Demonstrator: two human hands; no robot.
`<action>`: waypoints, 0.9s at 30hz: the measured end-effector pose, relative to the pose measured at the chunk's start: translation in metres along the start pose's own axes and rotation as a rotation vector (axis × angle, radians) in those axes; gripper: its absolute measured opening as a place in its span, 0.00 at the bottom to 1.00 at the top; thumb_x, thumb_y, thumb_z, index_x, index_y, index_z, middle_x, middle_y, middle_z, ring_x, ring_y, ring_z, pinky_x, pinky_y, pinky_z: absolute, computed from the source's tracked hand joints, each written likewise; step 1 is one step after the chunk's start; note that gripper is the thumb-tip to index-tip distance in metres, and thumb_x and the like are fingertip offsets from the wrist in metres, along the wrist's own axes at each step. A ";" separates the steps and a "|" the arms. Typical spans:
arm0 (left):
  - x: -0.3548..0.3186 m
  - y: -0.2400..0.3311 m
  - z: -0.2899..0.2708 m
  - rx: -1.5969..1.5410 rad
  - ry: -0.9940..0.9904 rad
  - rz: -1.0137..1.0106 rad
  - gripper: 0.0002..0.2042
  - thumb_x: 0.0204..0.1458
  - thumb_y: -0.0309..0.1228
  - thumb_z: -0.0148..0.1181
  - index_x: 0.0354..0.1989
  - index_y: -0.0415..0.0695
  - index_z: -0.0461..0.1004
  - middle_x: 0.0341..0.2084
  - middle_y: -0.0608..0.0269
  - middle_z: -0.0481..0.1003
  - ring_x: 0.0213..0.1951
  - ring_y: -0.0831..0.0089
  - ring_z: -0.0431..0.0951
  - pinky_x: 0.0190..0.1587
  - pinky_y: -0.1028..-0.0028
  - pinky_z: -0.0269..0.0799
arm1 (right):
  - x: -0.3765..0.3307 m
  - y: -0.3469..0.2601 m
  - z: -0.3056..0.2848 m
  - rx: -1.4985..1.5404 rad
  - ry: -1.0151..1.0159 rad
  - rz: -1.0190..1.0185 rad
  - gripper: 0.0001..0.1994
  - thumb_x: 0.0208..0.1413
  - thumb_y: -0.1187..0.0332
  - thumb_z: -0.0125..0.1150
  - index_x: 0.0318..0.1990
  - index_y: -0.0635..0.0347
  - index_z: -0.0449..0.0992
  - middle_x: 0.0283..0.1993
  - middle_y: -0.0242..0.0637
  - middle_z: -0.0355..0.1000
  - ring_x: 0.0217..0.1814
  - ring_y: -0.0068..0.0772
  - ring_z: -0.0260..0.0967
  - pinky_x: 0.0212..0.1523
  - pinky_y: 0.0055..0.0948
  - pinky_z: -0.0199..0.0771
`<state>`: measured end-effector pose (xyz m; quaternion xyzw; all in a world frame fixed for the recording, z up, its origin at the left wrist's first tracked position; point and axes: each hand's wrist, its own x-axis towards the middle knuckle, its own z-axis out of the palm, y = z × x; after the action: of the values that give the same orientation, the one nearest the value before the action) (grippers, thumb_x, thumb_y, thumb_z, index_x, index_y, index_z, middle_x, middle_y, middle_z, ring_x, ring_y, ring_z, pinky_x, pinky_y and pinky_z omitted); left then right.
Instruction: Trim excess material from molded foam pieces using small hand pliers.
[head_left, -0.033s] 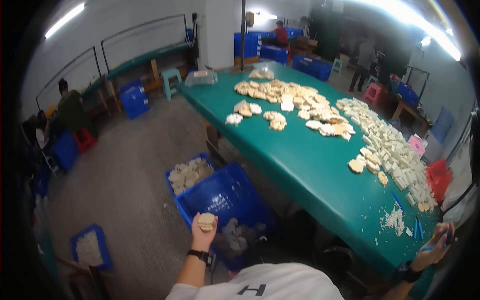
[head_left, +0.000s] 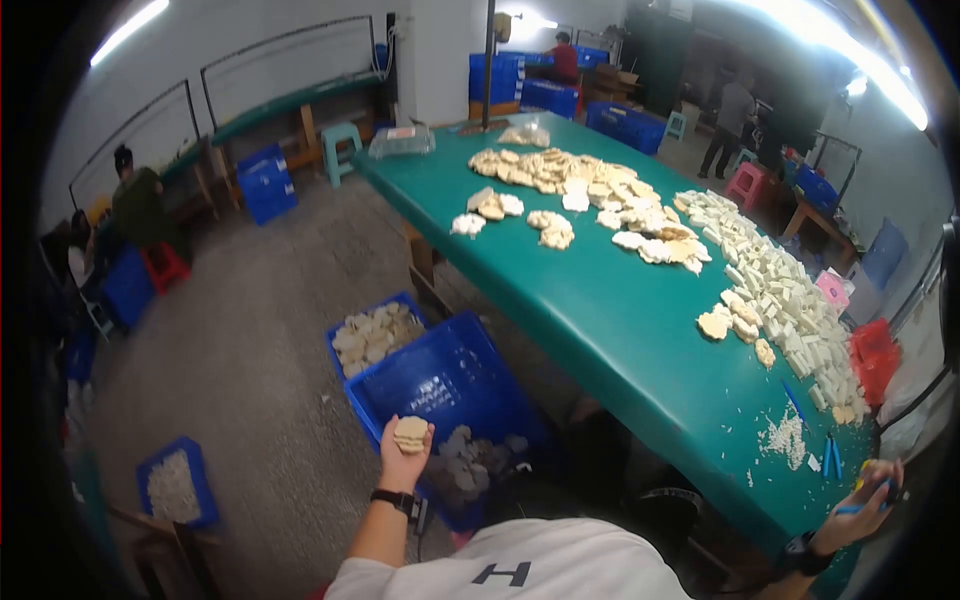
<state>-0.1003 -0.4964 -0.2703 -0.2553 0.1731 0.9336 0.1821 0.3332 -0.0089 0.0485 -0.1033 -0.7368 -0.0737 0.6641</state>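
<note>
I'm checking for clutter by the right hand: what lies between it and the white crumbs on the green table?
In the head view, a blue two-pronged tool and a small white piece lie between the right hand and the crumbs.

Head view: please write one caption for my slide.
Left hand holds pale scalloped pieces near a blue crate; right hand holds a blue item at a green table.

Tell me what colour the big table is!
The table is green, clearest in the head view.
</note>
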 end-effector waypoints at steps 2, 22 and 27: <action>0.016 -0.006 -0.009 0.045 0.026 -0.016 0.14 0.60 0.42 0.62 0.38 0.42 0.76 0.34 0.54 0.79 0.40 0.48 0.81 0.38 0.62 0.84 | -0.017 -0.010 -0.028 -0.282 -0.077 -0.182 0.24 0.69 0.73 0.55 0.70 0.54 0.60 0.65 0.58 0.66 0.53 0.46 0.71 0.49 0.38 0.77; 0.080 -0.077 -0.175 0.212 0.266 -0.210 0.16 0.67 0.35 0.49 0.60 0.44 0.68 0.57 0.50 0.71 0.58 0.47 0.71 0.57 0.45 0.73 | 0.021 -0.094 -0.025 -0.077 0.318 0.387 0.20 0.72 0.56 0.41 0.29 0.57 0.70 0.26 0.34 0.66 0.29 0.31 0.64 0.32 0.29 0.64; 0.080 -0.081 -0.167 0.249 0.299 -0.224 0.16 0.68 0.35 0.47 0.61 0.45 0.68 0.60 0.50 0.72 0.60 0.49 0.72 0.60 0.42 0.71 | 0.031 -0.081 -0.001 -0.050 0.171 0.338 0.16 0.69 0.58 0.47 0.40 0.62 0.73 0.28 0.32 0.65 0.28 0.31 0.62 0.32 0.30 0.64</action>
<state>-0.0601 -0.4747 -0.4672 -0.3841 0.2828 0.8306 0.2873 0.3107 -0.0860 0.0814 -0.2354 -0.6477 0.0120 0.7245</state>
